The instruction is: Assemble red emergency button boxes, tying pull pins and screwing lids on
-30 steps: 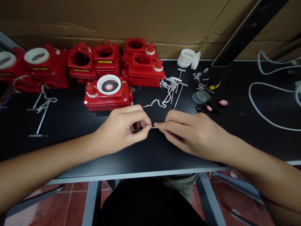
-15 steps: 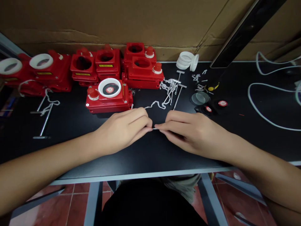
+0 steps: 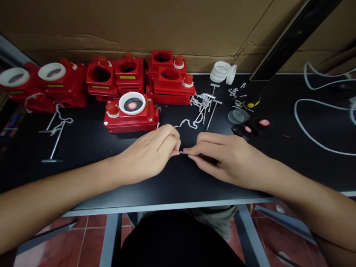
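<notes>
Showing glossy, smooth red plastic on housings, left and far. Looking smooth, semi-matt white plastic on rings, far, right of center. Gleaming like polished metal along T-shaped bars, left and right. Glinting metallic on thin rod, near center. Appearing smooth, satin black across tabletop. Looking matt, creased, papery on cardboard, far side. Showing clear smoothness on disc, right, glass or plastic unclear. Reflecting glossily off dark panel, far right.
</notes>
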### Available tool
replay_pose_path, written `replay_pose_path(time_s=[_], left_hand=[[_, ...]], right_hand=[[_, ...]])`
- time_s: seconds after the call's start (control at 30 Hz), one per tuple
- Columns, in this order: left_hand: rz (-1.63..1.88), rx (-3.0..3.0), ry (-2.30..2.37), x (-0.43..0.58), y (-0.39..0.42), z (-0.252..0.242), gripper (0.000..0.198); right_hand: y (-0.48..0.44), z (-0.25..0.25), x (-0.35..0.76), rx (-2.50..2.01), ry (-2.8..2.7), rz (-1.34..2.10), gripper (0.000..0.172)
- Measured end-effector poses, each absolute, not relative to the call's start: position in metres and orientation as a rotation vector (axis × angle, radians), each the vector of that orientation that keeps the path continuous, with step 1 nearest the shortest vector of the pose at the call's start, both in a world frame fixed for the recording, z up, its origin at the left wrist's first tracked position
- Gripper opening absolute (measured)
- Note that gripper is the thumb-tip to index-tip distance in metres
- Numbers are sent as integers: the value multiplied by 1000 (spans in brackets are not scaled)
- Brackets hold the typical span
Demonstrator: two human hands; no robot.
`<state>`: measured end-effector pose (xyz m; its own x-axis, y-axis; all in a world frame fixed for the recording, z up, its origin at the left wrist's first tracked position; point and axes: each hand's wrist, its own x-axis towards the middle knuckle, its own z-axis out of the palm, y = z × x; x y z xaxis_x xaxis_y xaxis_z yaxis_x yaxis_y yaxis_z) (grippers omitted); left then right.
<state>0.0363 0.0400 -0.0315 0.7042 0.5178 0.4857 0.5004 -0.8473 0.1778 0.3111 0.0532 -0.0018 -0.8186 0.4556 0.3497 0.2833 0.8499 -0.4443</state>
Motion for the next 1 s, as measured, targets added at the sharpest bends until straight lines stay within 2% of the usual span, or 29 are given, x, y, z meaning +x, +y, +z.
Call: replay_pose_path(time_s=[0.37, 0.6, 0.7, 1.0], left_hand=[[826, 2837, 776, 35, 40, -29, 24], [925, 2440, 966, 26, 48, -26, 14], [946, 2461, 846, 24, 50, -24, 16], [790, 2420, 766, 26, 50, -23, 19]], right_hand=[[46, -12, 309, -582, -2625, 463, 23], [47, -14, 307, -558, -2570, 491, 22], [49, -12, 308, -547, -2532, 521, 20], [53, -3, 312, -595, -2479, 641, 16]])
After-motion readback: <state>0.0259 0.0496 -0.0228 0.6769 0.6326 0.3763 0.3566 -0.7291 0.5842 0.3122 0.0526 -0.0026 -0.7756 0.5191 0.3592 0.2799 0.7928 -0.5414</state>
